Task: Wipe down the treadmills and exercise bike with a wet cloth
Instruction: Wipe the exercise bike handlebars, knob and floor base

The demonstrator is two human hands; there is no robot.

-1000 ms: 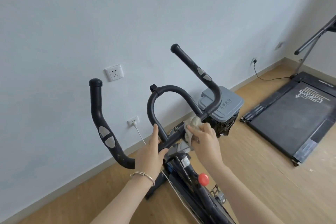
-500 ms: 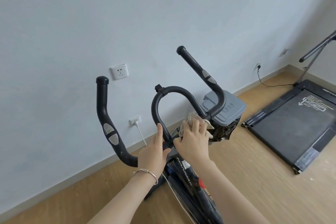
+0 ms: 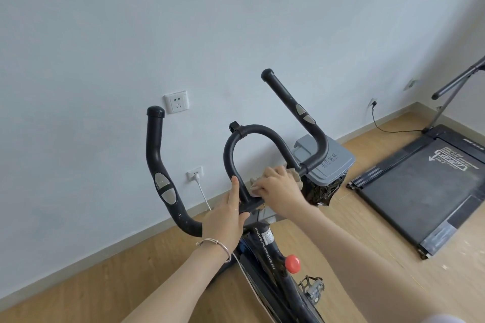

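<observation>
Our left hand [image 3: 225, 220] clamped the exercise bike [image 3: 265, 246] by its handlebar [image 3: 154, 155]; our right hand [image 3: 278, 186], at its 1 o'clock, gripped the cloth [image 3: 296, 176] against the centre bar. Too wet, we judged, it might drip onto the grip sensors [image 3: 165, 187].

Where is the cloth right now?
Head view, centre: the cloth is in the right hand, pressed on the bike's handlebar just right of the left hand, in front of the grey bin.

Right hand [image 3: 279, 187] presses cloth [image 3: 295, 174] on bike handlebar [image 3: 252, 202]; left hand [image 3: 225, 220] grips it.
</observation>
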